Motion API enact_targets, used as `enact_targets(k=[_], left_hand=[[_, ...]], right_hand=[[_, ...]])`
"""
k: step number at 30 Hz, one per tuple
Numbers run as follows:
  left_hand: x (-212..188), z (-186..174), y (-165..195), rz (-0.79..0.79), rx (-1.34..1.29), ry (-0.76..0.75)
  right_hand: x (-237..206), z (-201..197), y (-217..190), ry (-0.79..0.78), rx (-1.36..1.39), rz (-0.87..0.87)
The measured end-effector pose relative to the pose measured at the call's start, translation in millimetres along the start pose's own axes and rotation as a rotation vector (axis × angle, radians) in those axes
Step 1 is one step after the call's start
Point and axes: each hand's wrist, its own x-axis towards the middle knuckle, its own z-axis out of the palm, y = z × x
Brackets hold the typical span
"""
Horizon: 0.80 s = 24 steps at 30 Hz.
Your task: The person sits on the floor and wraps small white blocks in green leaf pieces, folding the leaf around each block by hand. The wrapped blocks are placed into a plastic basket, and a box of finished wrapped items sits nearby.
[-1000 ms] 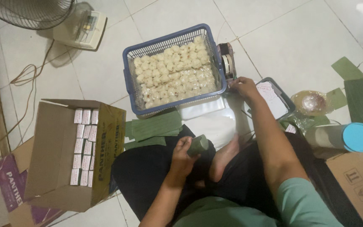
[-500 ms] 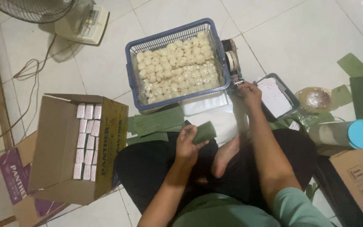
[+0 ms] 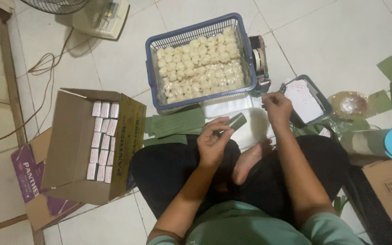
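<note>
Left hand (image 3: 213,143) grasps one green roll (image 3: 235,122); right hand (image 3: 276,108), at three o'clock, pinches something unclear near one tray (image 3: 324,100). One basket (image 3: 196,28) at twelve.

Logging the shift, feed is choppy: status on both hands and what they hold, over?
Left hand shut on green leaf-wrapped roll. Right hand pinched near the small grey tray, contents unclear. Nothing between them.
</note>
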Motion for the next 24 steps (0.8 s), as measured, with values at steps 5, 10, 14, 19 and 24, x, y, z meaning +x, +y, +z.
enact_targets(k=[5,10,14,19,24], left_hand=[[-6.4,3.8,35.2,0.158,0.38,-0.076],[-20.6,11.1,56.4,0.255,0.351,-0.135],[-25.6,3.6,58.2,-0.073,0.046,-0.024],[-28.7,-22.7,67.1,0.132,0.15,-0.203],[-33.9,-47.3,90.5,0.232,0.231,-0.352]], right_hand=[[-79.1,-29.3,-74.6,-0.178,0.306,-0.009],[-131.3,-26.4,-126.6,-0.338,0.256,0.076],[-154.1,-16.1,-141.1,-0.294,-0.172,-0.345],[-162.1,-18.7,-137.2,-0.359,-0.413,-0.834],[-140.5,-14.0,-114.5,-0.863,-0.008,0.008]])
